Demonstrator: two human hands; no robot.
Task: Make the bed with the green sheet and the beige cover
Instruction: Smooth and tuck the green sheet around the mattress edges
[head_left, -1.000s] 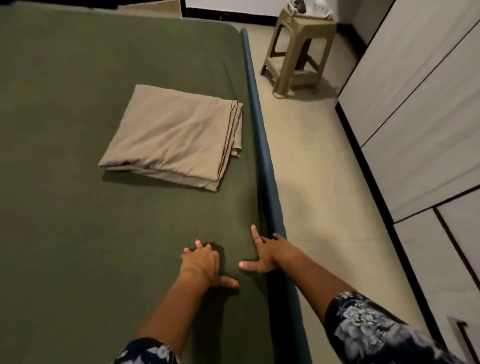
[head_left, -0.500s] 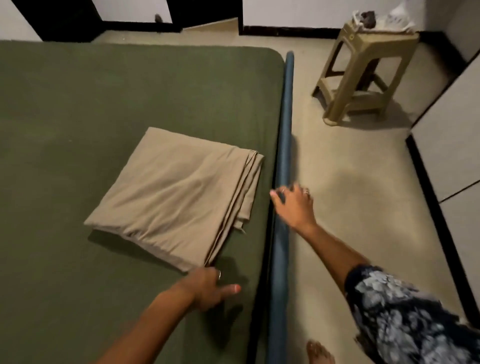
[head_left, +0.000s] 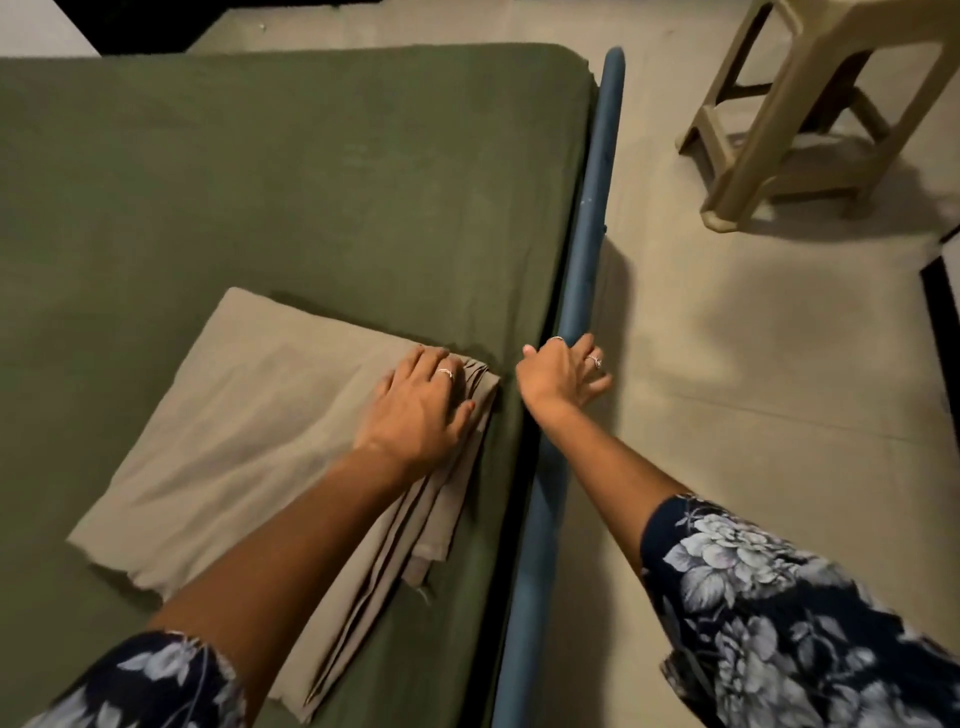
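The green sheet (head_left: 291, 171) lies spread smooth over the mattress. The beige cover (head_left: 249, 441) rests folded on it near the right edge, its layered edges facing the bed's side. My left hand (head_left: 415, 410) lies flat on the far right corner of the folded cover, fingers together, gripping nothing that I can see. My right hand (head_left: 563, 371) is over the blue bed rail (head_left: 589, 218), fingers spread and curled across it beside the mattress edge.
A beige plastic stool (head_left: 800, 119) stands on the tiled floor (head_left: 753, 364) at the upper right. A dark-edged wardrobe base (head_left: 943, 301) shows at the right border. A dark doorway lies beyond the bed's far end.
I have moved along the bed toward the cover. My left hand went from the sheet near the cover's near corner onto the cover's far corner. My right hand stayed along the rail.
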